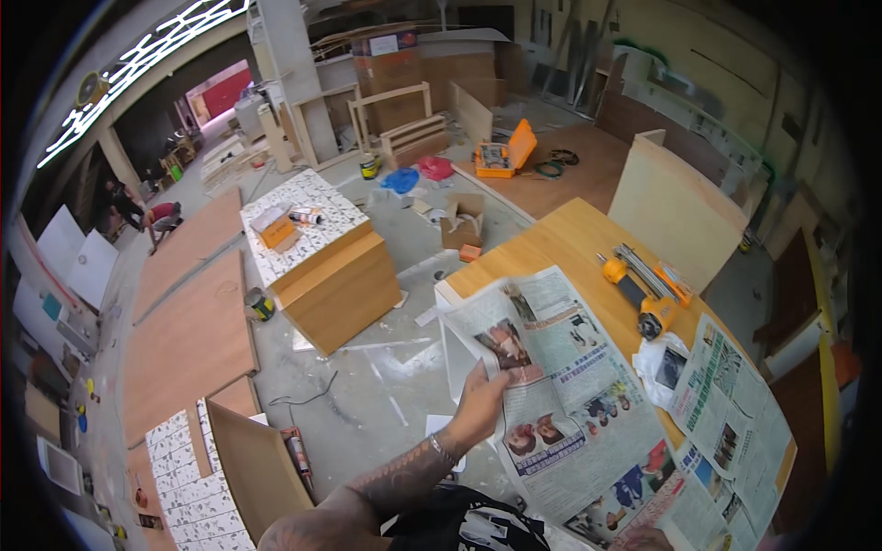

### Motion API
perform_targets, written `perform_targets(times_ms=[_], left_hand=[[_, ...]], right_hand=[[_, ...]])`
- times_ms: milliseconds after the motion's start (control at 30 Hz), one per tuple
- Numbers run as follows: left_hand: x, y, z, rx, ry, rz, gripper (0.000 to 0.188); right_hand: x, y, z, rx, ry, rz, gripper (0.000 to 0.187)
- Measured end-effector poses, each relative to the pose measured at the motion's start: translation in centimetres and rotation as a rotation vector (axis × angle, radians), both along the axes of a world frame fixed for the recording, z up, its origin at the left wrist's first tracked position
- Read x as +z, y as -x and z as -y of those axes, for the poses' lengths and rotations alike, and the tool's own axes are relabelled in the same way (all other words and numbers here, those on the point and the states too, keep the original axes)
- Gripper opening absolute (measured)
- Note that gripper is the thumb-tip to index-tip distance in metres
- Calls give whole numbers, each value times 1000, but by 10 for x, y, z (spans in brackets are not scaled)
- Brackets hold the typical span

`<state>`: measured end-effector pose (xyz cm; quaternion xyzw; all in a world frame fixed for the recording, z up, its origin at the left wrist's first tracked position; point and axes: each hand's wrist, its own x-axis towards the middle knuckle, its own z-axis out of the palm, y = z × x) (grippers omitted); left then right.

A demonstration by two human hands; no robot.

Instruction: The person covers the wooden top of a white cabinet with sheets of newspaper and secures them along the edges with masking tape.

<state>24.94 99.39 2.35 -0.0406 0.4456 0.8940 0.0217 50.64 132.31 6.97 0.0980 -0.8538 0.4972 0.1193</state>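
Note:
A printed newspaper sheet [588, 413] is spread at a slant over the wooden tabletop [560, 241] and hangs past its near left edge. My left hand [480, 404] pinches the sheet's left edge, thumb on top of the page. At the bottom of the view, a small part of my right hand [649, 540] shows at the sheet's lower edge; its fingers are mostly cut off. To the right lies another newspaper sheet [735, 413] on the same tabletop. A yellow and black nail gun [641, 296] rests beyond the sheets, beside a crumpled white plastic bag [660, 367].
Left of me stands a wooden cabinet [340, 285] with a speckled top, carrying an orange box [276, 230] and a tube. An open orange toolbox [503, 154] and a cardboard box [462, 220] sit on the floor. Two people [163, 220] are far left, near large boards [188, 340].

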Motion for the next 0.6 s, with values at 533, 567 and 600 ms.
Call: perform_targets(times_ms=[533,567,600], left_hand=[[133,158,-125,-883,-387,-373,26],[123,178,-129,-1052,-474,-260,26],[110,188,-135,-1062,-485,-246,26]], right_hand=[[-31,-26,133,-619,-145,-231,21],[-19,-19,148,-681,-107,-78,23],[-15,-13,154,-695,-114,-66,23]])
